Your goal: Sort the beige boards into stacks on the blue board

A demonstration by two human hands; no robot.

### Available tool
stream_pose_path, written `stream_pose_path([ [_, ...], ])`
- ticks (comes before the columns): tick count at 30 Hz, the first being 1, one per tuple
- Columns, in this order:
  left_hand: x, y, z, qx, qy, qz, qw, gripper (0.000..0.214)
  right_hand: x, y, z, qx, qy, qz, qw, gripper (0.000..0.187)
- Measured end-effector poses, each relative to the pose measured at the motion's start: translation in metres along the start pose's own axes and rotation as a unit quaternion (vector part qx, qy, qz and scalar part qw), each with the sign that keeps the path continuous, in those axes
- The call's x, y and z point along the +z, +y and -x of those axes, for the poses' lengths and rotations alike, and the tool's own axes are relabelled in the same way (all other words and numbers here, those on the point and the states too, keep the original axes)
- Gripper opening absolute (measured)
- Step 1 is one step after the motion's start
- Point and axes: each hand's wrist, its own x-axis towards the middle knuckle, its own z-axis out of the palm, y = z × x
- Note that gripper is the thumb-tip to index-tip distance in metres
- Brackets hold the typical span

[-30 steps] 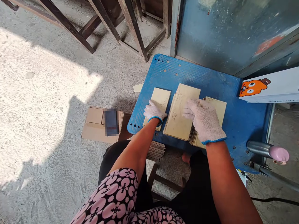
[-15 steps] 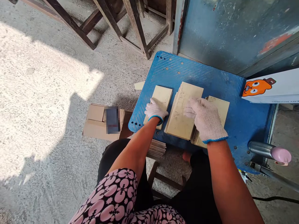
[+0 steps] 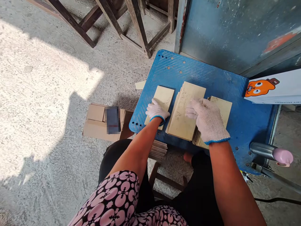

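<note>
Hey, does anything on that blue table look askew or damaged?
Yes, slightly. The middle stack of pale, rectangular, wood-like boards is askew: its left edges step out rather than line up, and dark specks mark its top. The blue rectangular tabletop also looks scuffed.

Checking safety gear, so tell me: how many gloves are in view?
2: one on the left hand, which rests on the left board; one on the right hand, over the middle stack. Others could be hidden from this view.
</note>
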Motion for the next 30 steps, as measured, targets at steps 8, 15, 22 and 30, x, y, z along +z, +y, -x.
stream_pose_path([
  [8,0.005,-0.004,0.000,0.014,0.004,-0.028,1.000,0.139,0.001,-0.001,0.001,0.002,0.004,0.008,1.000,0.027],
  [15,0.007,-0.007,0.003,0.031,0.002,-0.024,0.999,0.122,-0.001,0.002,-0.002,-0.021,-0.002,0.028,0.999,0.028],
  [22,0.009,-0.003,0.004,0.014,0.019,-0.001,1.000,0.123,-0.002,0.001,-0.001,-0.020,-0.005,0.021,1.000,0.026],
  [30,0.011,-0.012,0.003,0.034,0.018,0.002,0.999,0.128,-0.004,-0.002,-0.003,-0.023,-0.011,0.000,1.000,0.023],
])
